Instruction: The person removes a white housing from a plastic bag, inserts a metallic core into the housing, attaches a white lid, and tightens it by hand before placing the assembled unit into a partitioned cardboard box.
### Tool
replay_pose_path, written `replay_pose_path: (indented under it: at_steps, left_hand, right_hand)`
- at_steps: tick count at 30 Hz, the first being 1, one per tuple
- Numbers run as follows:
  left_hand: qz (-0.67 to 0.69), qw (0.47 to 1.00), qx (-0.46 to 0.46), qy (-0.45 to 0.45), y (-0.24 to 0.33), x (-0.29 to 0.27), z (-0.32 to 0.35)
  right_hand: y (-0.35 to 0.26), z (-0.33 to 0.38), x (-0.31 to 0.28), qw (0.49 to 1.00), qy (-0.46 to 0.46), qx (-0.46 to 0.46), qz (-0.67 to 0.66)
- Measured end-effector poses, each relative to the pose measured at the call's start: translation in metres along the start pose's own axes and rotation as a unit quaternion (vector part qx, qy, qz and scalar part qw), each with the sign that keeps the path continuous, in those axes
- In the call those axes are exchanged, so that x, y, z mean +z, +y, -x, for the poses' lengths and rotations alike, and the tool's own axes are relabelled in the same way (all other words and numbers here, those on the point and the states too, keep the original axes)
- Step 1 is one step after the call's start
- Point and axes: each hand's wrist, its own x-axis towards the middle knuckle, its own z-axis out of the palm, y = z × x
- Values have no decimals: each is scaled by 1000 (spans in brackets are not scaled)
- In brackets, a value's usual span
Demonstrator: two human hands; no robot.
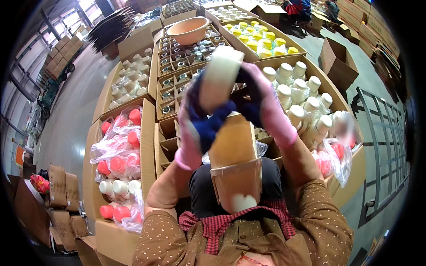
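My gloved left hand (197, 117), in pink and navy, is closed round a pale, white-topped bottle (220, 75), held up tilted in front of me and smeared by motion. From the other side my right hand (262, 104), gloved alike, curls its fingers against the same bottle. Below both hands a tan, partly see-through plastic container (235, 177) rests on my lap, with something white near its lower end. A divided carton (166, 95) with small silver-topped pieces in its cells lies just beyond my left hand.
To my left, a carton (148, 177) holds red-capped and white-capped bottles in plastic bags. White-capped bottles (310, 104) fill the right carton. Yellow-capped bottles (265, 43) stand behind it. An orange basin (188, 31) sits on the dividers. A metal rack (381, 146) stands far right.
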Motion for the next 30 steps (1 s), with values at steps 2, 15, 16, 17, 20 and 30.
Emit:
replay_pose_path:
  at_steps: [2,15,16,17,20,30]
  left_hand:
    - [-148,979,129,-54,-7,-5,13]
    - [-161,979,118,34,3,10,-16]
    - [-96,990,80,64,8,5,-18]
    - [-66,991,69,90,9,-1,-22]
    - [-65,983,72,156,-11,-29,-29]
    - [-136,969,124,167,-29,-25,-39]
  right_hand:
    - [-25,2,-5,921,53,208,-324]
    - [9,-1,22,992,72,54,-87]
    - [2,-1,17,985,30,150,-81]
    - [4,0,12,986,-15,166,9]
    - [18,2,6,991,-6,82,110]
    - [38,-7,7,989,98,-28,105]
